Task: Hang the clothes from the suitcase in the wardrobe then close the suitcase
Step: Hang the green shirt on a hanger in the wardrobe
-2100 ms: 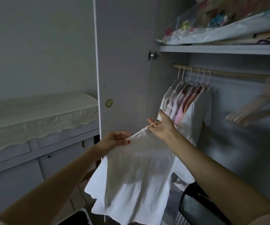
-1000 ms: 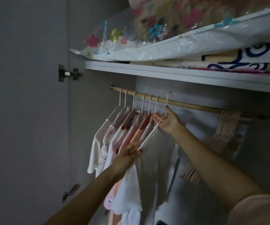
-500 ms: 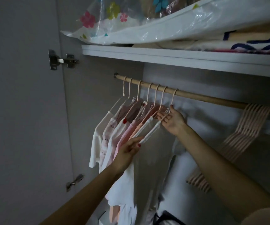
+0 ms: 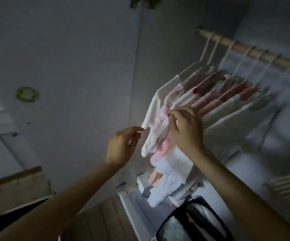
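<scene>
Writing: none legible anywhere; whole view dim and motion-blurred.
Wardrobe door [image 4: 71, 66]: flat, smooth, pale grey panel, standing open on the left; metal hinge at the top edge, cut off by the frame.
Round sticker [image 4: 27, 94]: green ring with pale centre on the door; print on it too blurred to read.
Rail [image 4: 255, 53]: round wooden pole, light tan, running to the right and cut off at the frame edge.
Hangers [image 4: 227, 53]: thin, pale hooks over the rail, closely spaced.
Hung clothes [image 4: 201, 101]: soft small garments in white, pink and peach, packed side by side on the hangers; one red spot near a collar; lower hems blurred together.
Left hand [image 4: 121, 148]: fingers loosely curled, thumb and forefinger near each other, just beside the outermost white sleeve; empty, nothing grasped.
Right hand [image 4: 186, 129]: fingertips pinched at the shoulder edge of the hung clothes; actual grasp of cloth hard to confirm through the blur.
Spare hangers [image 4: 287, 186]: ribbed pale stack at the right edge, partly cut off.
Black-framed bag [image 4: 193, 221]: dark strap outline around shiny clear material on the wardrobe floor; contents unclear.
Suitcase: out of view.
</scene>
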